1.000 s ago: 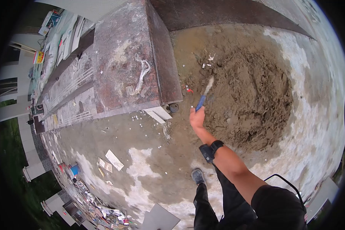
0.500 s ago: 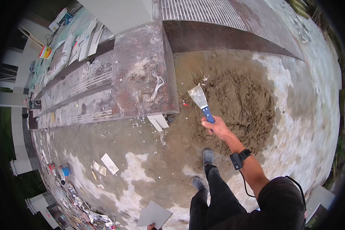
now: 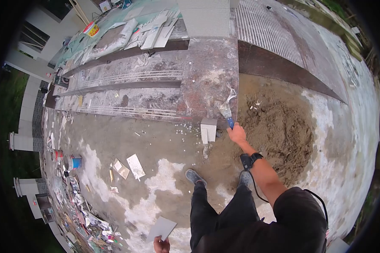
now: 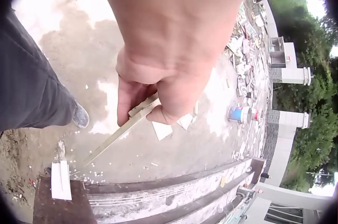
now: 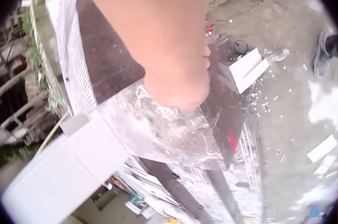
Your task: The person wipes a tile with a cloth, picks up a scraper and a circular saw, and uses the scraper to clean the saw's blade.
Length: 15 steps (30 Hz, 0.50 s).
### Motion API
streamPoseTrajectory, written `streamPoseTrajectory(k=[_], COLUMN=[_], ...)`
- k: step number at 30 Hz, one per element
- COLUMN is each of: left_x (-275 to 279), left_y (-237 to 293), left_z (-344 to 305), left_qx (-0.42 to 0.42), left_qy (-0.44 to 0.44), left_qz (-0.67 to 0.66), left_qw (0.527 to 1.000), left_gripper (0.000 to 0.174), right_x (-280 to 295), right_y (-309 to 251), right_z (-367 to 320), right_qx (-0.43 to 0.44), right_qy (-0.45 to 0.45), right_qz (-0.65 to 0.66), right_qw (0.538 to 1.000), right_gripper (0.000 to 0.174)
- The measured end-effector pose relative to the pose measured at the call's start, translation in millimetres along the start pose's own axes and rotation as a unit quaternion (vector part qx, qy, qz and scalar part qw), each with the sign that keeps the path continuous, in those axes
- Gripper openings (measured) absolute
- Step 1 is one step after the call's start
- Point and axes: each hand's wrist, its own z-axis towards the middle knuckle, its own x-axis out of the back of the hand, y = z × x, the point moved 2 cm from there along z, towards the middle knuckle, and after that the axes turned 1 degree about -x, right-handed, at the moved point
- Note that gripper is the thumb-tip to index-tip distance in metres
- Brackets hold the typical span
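My right hand (image 3: 237,134) grips the blue handle of a putty knife (image 3: 225,110). Its blade points away from me and overlaps the front corner of the stained stone block (image 3: 207,84) in the head view. In the right wrist view the back of that hand (image 5: 177,84) hides the knife. Low in the head view, my left hand (image 3: 161,246) holds a flat grey tile (image 3: 162,228) by its near edge. The left wrist view shows this tile (image 4: 111,138) edge-on, pinched between the thumb and fingers.
A heap of wet sand (image 3: 283,130) lies to the right. White tile offcuts (image 3: 208,131) lean at the block's foot, and loose tile pieces (image 3: 136,166) lie on the ground. Steps (image 3: 126,95) run leftward. Buckets (image 3: 73,162) and a rubble strip (image 3: 82,211) are at far left.
My right hand has carried the putty knife from the sand heap to the block's corner. The left hand with the tile has come into view. My feet and view have shifted left.
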Motion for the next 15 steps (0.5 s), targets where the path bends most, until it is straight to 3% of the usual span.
streamPoseTrajectory(k=[1,3,4,5,6,7,9,11,12,15], left_x=[-4.7,-21.0,-20.1,-58.8,-49.8,-55.3,-79.7,-89.0,-96.0,-130.3], left_y=[19.6,67.9,84.0,105.2,127.2,149.9,193.2,231.8,250.5,292.5], left_z=[6.7,43.9,47.3,26.8,51.5,56.6,70.5,85.4,95.6,140.1], left_qx=[-0.033,-0.039,-0.048,-0.064,-0.054,-0.059,-0.067,-0.075,-0.077,-0.075], left_qy=[0.050,0.014,-0.005,-0.002,0.003,0.003,-0.004,-0.016,-0.019,-0.006], left_qz=[0.012,-0.028,-0.062,-0.057,-0.070,-0.075,-0.090,-0.085,-0.088,-0.137], left_qw=[0.998,0.999,0.997,0.996,0.996,0.995,0.994,0.993,0.993,0.988], left_gripper=[0.032,0.037,0.043,0.039,0.039,0.039,0.039,0.042,0.042,0.039], right_x=[11.2,23.3,10.0,-12.7,-49.1,-21.2,-28.3,-25.6,-30.9,-43.6], right_y=[-24.2,-62.8,-65.5,-61.2,-26.7,-66.4,-92.8,-128.8,-141.8,-190.2], right_z=[1.8,-20.6,-30.4,-27.1,-13.8,-29.5,-29.3,-35.3,-35.7,-30.7], right_qx=[-0.013,-0.043,-0.077,-0.104,-0.097,-0.231,-0.155,-0.119,-0.115,-0.127], right_qy=[0.024,0.091,0.078,0.070,0.005,-0.175,0.063,0.144,0.145,0.037], right_qz=[0.027,0.072,0.021,-0.025,-0.071,0.078,-0.005,0.044,0.046,0.173], right_qw=[0.999,0.992,0.994,0.992,0.993,0.954,0.986,0.981,0.982,0.976], right_gripper=[0.042,0.046,0.047,0.050,0.047,0.045,0.043,0.041,0.041,0.041])
